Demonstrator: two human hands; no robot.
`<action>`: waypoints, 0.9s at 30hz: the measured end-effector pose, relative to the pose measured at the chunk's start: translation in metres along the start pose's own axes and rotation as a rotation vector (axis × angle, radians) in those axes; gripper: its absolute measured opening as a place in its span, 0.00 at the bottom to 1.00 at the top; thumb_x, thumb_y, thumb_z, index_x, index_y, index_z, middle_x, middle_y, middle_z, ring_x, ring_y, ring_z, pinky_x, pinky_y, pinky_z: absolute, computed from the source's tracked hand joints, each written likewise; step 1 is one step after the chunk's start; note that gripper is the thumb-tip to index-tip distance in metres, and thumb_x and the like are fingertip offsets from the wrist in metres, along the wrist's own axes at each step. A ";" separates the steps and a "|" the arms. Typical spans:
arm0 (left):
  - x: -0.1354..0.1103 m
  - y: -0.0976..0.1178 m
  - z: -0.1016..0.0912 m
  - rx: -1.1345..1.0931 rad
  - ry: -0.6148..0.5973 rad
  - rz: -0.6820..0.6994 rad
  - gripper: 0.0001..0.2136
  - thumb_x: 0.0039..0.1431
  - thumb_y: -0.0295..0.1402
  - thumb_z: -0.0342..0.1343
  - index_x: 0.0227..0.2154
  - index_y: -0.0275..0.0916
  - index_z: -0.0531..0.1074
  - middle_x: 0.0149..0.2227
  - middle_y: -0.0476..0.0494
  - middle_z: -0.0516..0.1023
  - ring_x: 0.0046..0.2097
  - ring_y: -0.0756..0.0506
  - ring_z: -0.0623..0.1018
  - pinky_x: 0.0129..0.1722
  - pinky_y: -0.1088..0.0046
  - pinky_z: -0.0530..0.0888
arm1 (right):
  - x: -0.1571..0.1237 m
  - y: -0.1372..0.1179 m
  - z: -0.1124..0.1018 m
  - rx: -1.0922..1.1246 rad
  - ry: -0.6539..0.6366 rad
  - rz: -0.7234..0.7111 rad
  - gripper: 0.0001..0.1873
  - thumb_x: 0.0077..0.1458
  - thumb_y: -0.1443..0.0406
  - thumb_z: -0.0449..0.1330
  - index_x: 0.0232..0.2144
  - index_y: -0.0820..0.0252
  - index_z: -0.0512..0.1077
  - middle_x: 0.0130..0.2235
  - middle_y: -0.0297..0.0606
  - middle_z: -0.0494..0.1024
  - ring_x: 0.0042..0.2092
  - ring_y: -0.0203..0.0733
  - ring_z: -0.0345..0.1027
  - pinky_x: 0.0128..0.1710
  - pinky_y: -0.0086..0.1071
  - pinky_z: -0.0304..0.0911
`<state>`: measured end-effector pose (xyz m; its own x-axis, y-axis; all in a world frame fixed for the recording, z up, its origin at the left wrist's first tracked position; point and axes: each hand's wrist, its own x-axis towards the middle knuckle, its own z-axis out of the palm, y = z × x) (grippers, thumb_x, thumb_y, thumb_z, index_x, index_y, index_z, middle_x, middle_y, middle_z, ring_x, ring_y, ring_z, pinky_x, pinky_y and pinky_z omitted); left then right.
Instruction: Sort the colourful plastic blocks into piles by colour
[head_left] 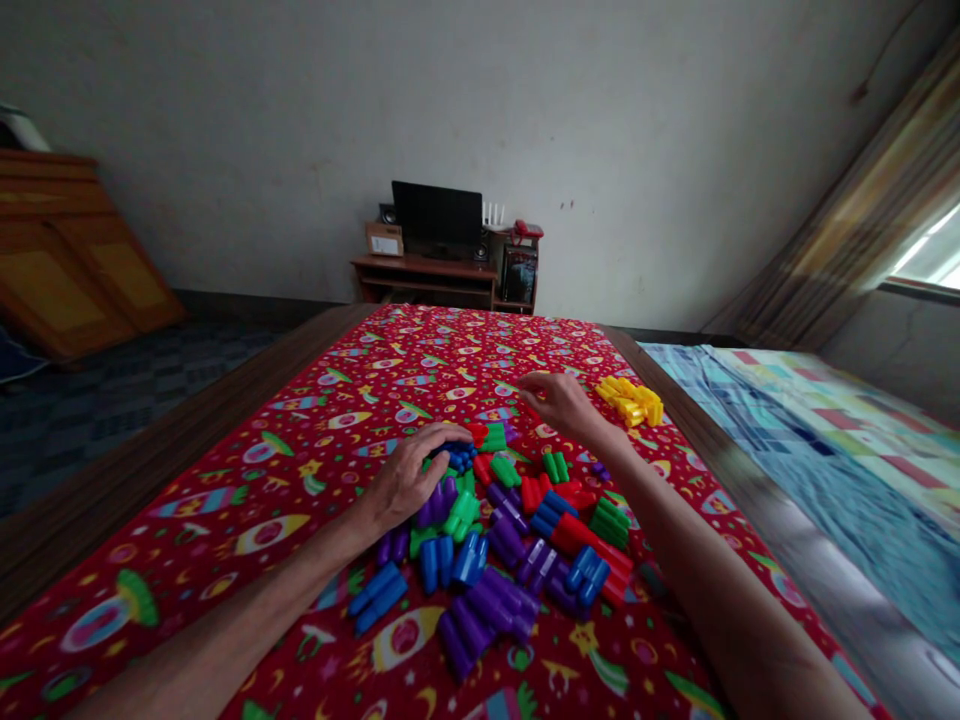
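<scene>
**Coloured Blocks [474, 622] Are Crowding a Red Cloth [322, 490]**

In the head view, the left hand [411, 476] is reaching over the upper left of the main pile, its fingers curving down beside a dark-blue block [463, 458]; whether it is gripping anything cannot be told, since the fingertips are partly hidden. The right hand [562, 404] is hanging above the cloth past the far side of the pile, fingers loosely bent, thumb apart, with no block showing in it.

Purple, blue, green and red blocks are lying together in the pile, between the two forearms. Yellow blocks [628, 401] are sitting in a heap of their own, to the right of the right hand and near the edge of the table [304, 350].

Farther back, a black monitor [437, 216] is standing on a desk [420, 268] against the wall, with a red telephone [527, 230] resting just to its right.
</scene>
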<state>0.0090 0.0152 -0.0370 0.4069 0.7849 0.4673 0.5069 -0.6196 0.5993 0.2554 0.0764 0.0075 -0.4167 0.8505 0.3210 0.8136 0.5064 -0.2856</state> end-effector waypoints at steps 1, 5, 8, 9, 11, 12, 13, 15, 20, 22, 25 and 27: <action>0.000 -0.001 0.000 0.005 -0.002 -0.005 0.16 0.61 0.32 0.44 0.44 0.38 0.75 0.47 0.40 0.78 0.52 0.41 0.75 0.56 0.62 0.70 | 0.000 -0.010 0.006 0.069 -0.061 -0.120 0.15 0.60 0.68 0.53 0.46 0.61 0.75 0.42 0.42 0.80 0.41 0.39 0.72 0.41 0.29 0.61; -0.001 -0.005 0.001 0.018 0.004 -0.001 0.16 0.59 0.31 0.45 0.45 0.38 0.75 0.47 0.40 0.78 0.52 0.41 0.75 0.56 0.62 0.70 | -0.004 -0.038 0.027 0.152 -0.265 -0.425 0.20 0.54 0.71 0.59 0.50 0.59 0.71 0.47 0.42 0.78 0.47 0.41 0.70 0.44 0.29 0.61; 0.000 -0.005 0.001 0.017 0.002 0.009 0.16 0.59 0.31 0.44 0.45 0.37 0.75 0.48 0.39 0.78 0.52 0.41 0.75 0.56 0.62 0.70 | -0.006 -0.041 0.029 0.075 -0.255 -0.365 0.13 0.57 0.71 0.58 0.45 0.63 0.73 0.40 0.44 0.79 0.41 0.40 0.71 0.38 0.28 0.59; 0.000 -0.005 0.001 0.015 0.003 0.010 0.16 0.60 0.31 0.44 0.44 0.37 0.75 0.48 0.39 0.78 0.52 0.41 0.75 0.56 0.62 0.70 | -0.005 -0.039 0.027 0.052 -0.231 -0.334 0.10 0.59 0.69 0.56 0.43 0.64 0.74 0.38 0.43 0.79 0.39 0.39 0.71 0.37 0.28 0.59; 0.000 -0.002 0.000 0.013 0.005 0.002 0.16 0.60 0.32 0.44 0.43 0.38 0.75 0.47 0.40 0.78 0.51 0.41 0.75 0.55 0.62 0.70 | -0.004 -0.034 0.021 0.010 -0.142 -0.258 0.11 0.62 0.66 0.54 0.42 0.64 0.74 0.36 0.43 0.79 0.37 0.39 0.71 0.36 0.27 0.57; 0.000 -0.001 0.000 0.013 0.005 -0.006 0.16 0.60 0.32 0.44 0.43 0.38 0.75 0.47 0.40 0.78 0.51 0.41 0.75 0.55 0.62 0.70 | -0.003 -0.030 0.018 -0.017 -0.080 -0.206 0.12 0.63 0.65 0.53 0.43 0.63 0.74 0.36 0.43 0.79 0.37 0.39 0.71 0.36 0.27 0.57; 0.000 0.001 0.000 0.013 0.006 -0.013 0.15 0.60 0.31 0.44 0.43 0.38 0.75 0.47 0.40 0.79 0.51 0.41 0.76 0.55 0.62 0.70 | -0.001 -0.024 0.014 -0.050 -0.019 -0.148 0.13 0.63 0.64 0.52 0.44 0.63 0.73 0.37 0.44 0.79 0.38 0.39 0.71 0.36 0.27 0.57; 0.000 0.003 0.000 0.010 0.007 -0.016 0.15 0.60 0.31 0.44 0.42 0.38 0.75 0.46 0.40 0.79 0.50 0.42 0.76 0.55 0.62 0.70 | 0.000 -0.011 0.009 -0.129 0.059 -0.019 0.14 0.64 0.64 0.51 0.45 0.63 0.73 0.38 0.45 0.79 0.39 0.41 0.71 0.37 0.28 0.58; 0.000 0.004 -0.001 0.001 0.009 -0.002 0.16 0.60 0.32 0.43 0.42 0.38 0.75 0.47 0.40 0.79 0.51 0.42 0.76 0.55 0.63 0.70 | -0.002 0.019 0.001 -0.228 0.114 0.158 0.16 0.60 0.64 0.55 0.49 0.63 0.73 0.45 0.50 0.78 0.46 0.48 0.70 0.42 0.32 0.60; 0.000 0.004 -0.001 -0.003 0.009 -0.002 0.15 0.60 0.32 0.43 0.42 0.38 0.75 0.47 0.40 0.79 0.51 0.42 0.76 0.56 0.63 0.70 | -0.002 0.017 -0.001 -0.192 0.149 0.140 0.17 0.61 0.64 0.55 0.49 0.63 0.73 0.43 0.48 0.79 0.44 0.47 0.71 0.41 0.32 0.60; -0.001 0.001 0.000 0.000 0.006 0.001 0.15 0.61 0.33 0.44 0.42 0.38 0.75 0.47 0.40 0.79 0.51 0.41 0.76 0.55 0.63 0.70 | -0.001 -0.007 -0.004 -0.043 -0.002 -0.020 0.13 0.61 0.67 0.54 0.41 0.64 0.77 0.34 0.41 0.80 0.35 0.39 0.71 0.35 0.28 0.58; -0.001 -0.002 0.001 0.004 0.009 0.007 0.15 0.61 0.33 0.44 0.43 0.38 0.75 0.47 0.40 0.78 0.51 0.41 0.76 0.55 0.63 0.70 | -0.002 -0.028 -0.005 0.069 -0.193 -0.173 0.10 0.59 0.70 0.56 0.38 0.64 0.78 0.31 0.37 0.79 0.31 0.35 0.69 0.32 0.26 0.57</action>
<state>0.0079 0.0155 -0.0394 0.4038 0.7807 0.4770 0.5070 -0.6250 0.5936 0.2351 0.0601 0.0197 -0.6226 0.7581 0.1940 0.6964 0.6498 -0.3046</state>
